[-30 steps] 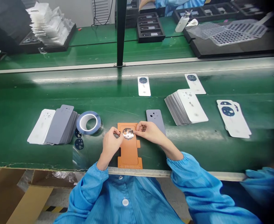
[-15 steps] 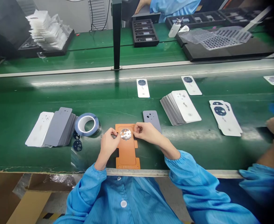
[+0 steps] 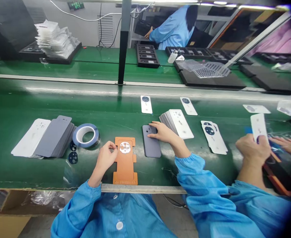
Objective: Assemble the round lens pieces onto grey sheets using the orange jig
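Observation:
An orange fixture lies in front of me, with a round silvery piece with cut-outs at its upper end. My left hand is at the fixture's upper left edge, thumb and fingertips pinched together; what they hold, if anything, is hidden. To the right of the fixture, a grey phone back cover with camera holes lies flat on the green surface. My right hand grips its upper right part, thumb on its face and fingers at the top edge.
Left stand stacked grey and white covers, a blue tape roll and dark round stickers. Right lie a fanned white stack and stickered covers. A co-worker's hand holds a white cover. A post rises behind.
My right hand has left the fixture and moved right onto the grey cover. My left hand has drawn slightly away from the round piece. The co-worker's hand now shows a white cover. The view has shifted.

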{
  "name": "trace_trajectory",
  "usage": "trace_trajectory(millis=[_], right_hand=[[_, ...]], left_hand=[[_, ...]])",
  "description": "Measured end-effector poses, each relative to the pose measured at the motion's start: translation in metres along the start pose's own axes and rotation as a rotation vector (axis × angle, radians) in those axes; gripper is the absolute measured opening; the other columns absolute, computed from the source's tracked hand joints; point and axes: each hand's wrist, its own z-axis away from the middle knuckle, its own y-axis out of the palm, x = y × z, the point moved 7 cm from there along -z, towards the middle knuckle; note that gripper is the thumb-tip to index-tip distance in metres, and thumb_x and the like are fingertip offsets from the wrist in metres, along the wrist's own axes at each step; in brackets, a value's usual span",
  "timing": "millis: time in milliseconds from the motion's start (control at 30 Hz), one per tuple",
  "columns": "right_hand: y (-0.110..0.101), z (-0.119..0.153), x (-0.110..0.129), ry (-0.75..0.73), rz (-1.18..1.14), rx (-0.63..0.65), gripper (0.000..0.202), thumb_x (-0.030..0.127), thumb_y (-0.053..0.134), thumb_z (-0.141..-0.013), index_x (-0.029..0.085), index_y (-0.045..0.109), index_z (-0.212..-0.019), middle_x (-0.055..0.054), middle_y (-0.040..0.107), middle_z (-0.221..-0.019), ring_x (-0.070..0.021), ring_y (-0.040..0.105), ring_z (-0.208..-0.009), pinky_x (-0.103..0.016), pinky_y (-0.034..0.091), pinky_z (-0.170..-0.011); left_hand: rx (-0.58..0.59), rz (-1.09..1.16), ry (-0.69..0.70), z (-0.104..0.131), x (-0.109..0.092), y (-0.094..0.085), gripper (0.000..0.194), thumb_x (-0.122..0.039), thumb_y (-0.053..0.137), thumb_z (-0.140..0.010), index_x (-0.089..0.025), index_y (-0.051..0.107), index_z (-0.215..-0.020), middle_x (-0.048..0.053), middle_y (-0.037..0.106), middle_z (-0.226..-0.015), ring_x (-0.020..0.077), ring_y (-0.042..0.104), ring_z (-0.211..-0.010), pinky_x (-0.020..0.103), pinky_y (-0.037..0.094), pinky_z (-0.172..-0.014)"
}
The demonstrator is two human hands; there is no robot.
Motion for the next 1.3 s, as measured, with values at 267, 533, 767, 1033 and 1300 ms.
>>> trace_trajectory(millis=[267,533,767,1033,1300], right_hand=[[-0.051,0.034,0.023,0.06,-0.403,-0.337,0.03,0.038,0.072,-0.087,0.019,0.076,-0.11,-0.012,0.076,-0.11,-0.0282,0.072,-0.094,-0.047,0.058,-0.088],[-0.02,0.062,0.12,0.063,-0.857,-0.27,0.032,0.044,0.08,-0.08,0.021,0.08,-0.101,-0.008,0.079,-0.098,-0.0256,0.074,-0.085,-0.041,0.062,-0.079],[0.025,0.057,0.143,-0.015,-0.785,-0.178,0.027,0.041,0.071,-0.087,0.022,0.079,-0.105,-0.008,0.079,-0.106,-0.0249,0.073,-0.092,-0.038,0.06,-0.083],[0.032,0.057,0.148,-0.231,-0.321,-0.23,0.032,0.03,0.065,-0.092,0.025,0.072,-0.123,-0.01,0.07,-0.111,-0.0275,0.066,-0.1,-0.044,0.057,-0.091],[0.05,0.077,0.151,-0.313,0.01,-0.358,0.026,0.031,0.058,-0.101,0.024,0.075,-0.119,-0.012,0.07,-0.128,-0.0329,0.059,-0.118,-0.051,0.053,-0.1]], left_hand=[[-0.018,0.02,0.087,0.044,0.012,-0.028,0.021,-0.033,0.055,-0.093,-0.021,0.065,-0.107,0.005,0.075,-0.101,0.0156,0.067,-0.071,0.027,0.05,-0.064],[0.261,0.043,0.244,0.07,0.005,-0.018,0.039,-0.037,0.045,-0.104,-0.025,0.066,-0.134,0.008,0.067,-0.131,0.0186,0.068,-0.097,0.03,0.056,-0.083],[0.228,0.018,0.195,0.07,0.0,-0.017,0.043,-0.042,0.048,-0.103,-0.026,0.064,-0.14,0.007,0.07,-0.124,0.0204,0.068,-0.094,0.031,0.056,-0.079],[0.101,-0.125,0.185,0.072,0.011,-0.004,0.047,-0.031,0.068,-0.091,-0.028,0.065,-0.137,0.006,0.07,-0.12,0.0209,0.068,-0.091,0.035,0.057,-0.09],[0.114,-0.343,0.491,0.067,-0.021,0.003,0.078,-0.014,0.057,-0.083,-0.023,0.037,-0.158,0.009,0.009,-0.175,0.0362,0.012,-0.16,0.059,0.028,-0.125]])
